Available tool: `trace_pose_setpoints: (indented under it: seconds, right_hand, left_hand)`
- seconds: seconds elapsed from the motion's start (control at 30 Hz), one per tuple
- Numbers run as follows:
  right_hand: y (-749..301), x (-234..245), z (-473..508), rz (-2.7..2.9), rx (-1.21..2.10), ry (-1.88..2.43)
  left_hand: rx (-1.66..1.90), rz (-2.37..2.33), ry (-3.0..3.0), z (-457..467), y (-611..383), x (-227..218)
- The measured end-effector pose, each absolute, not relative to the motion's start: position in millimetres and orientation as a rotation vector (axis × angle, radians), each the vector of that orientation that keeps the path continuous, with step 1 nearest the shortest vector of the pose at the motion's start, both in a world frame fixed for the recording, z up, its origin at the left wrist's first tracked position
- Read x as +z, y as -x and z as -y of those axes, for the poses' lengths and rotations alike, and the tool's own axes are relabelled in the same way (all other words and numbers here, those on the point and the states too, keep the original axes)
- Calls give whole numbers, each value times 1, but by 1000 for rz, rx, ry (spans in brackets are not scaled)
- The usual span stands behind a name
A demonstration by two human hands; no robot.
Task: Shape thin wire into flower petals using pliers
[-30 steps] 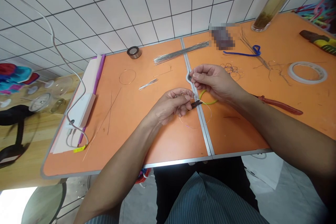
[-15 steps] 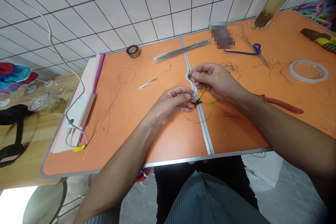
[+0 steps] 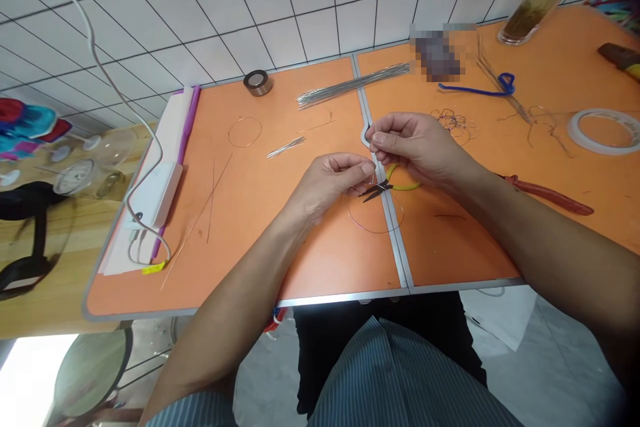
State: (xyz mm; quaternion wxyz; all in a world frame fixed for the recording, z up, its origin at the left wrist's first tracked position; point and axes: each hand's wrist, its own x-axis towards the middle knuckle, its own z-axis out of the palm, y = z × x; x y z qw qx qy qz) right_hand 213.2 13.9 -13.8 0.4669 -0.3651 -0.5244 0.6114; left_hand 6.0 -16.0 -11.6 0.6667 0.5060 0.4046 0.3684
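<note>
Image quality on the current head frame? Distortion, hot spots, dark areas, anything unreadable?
Head view: wall lines slant and fan out, wide-angle style; head view: corners at right go dark, bright patch at lower left looks blown out; head view: pixelated block hides whatever is there; head view: thin wire at the left hand is faint, hard to trace.

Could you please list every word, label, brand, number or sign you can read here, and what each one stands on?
No text can be read in this picture.
Yellow tag by the white cable: any print is too small and blurred to read.
White tape ring: any print is too faint to read.
Pixelated patch near the wall: whatever it covers cannot be read.
</note>
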Motion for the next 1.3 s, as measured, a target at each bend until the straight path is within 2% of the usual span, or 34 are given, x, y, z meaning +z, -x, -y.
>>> trace_pose_setpoints:
  seconds: [0.67,1.03,1.17,1.3]
  right_hand:
    - [-209,-12,-10,1336,1496,938]
    - [-209,-13,-10,1398,1448,943]
    - [-219,0,-13,1522,1227,1046]
    - [-236,17,-8,1955,739,1224]
  left_hand:
    - [824,-993,-1169,20,-12,-4]
    - [832,-927,-1165,18,-8,-14]
    - [913,-982,-1124,14,-4,-12]
    - [1014,-1037,-1107,8,5,-9]
